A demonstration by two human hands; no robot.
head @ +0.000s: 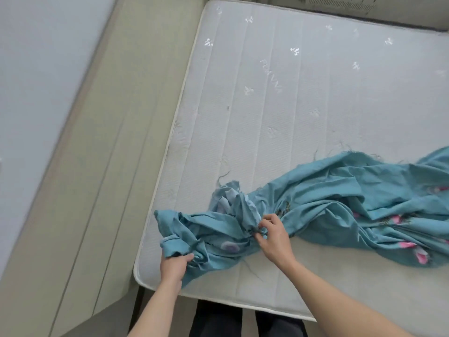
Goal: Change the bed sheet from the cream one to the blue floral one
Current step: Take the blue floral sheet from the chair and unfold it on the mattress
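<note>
The blue floral sheet (340,198) lies bunched in a long crumpled band across the near part of the bare white mattress (267,93), running from the near left corner off the right edge of view. Pink flowers show on its right part. My left hand (173,265) grips a wad of the sheet's left end near the mattress corner. My right hand (273,233) pinches a fold of the sheet a little to the right, fingers curled into the cloth. No cream sheet is in view.
A beige padded bed frame or headboard (102,166) runs along the mattress's left side, with a pale wall (31,69) beyond it. My dark trousers (218,319) show below the mattress's near edge. A dark gap lies past the far edge.
</note>
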